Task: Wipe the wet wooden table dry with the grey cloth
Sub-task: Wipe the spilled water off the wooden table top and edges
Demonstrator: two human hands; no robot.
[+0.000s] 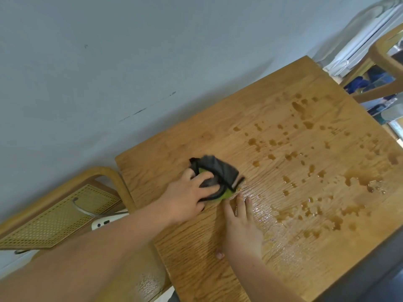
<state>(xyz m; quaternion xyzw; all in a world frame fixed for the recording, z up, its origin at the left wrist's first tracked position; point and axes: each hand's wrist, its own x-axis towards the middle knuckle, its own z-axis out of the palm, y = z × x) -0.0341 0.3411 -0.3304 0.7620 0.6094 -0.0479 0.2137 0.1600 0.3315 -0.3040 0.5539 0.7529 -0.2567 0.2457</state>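
The wooden table (218, 131) fills the middle and right of the head view, with many water drops and small puddles (362, 179) across its right half. A bunched grey cloth (220, 168) with a green underside lies near the table's left end. My left hand (192, 192) presses down on the cloth, fingers curled over it. Just right of it, my right hand (242, 223) lies flat on the wet wood, fingers spread, fingertips almost touching the cloth's green edge.
A grey wall (130, 62) runs along the table's far side. A wooden chair with a woven cane seat (61, 214) stands at the left end, a white power strip (104, 222) beside it. Another wooden chair (379, 62) stands at the far right.
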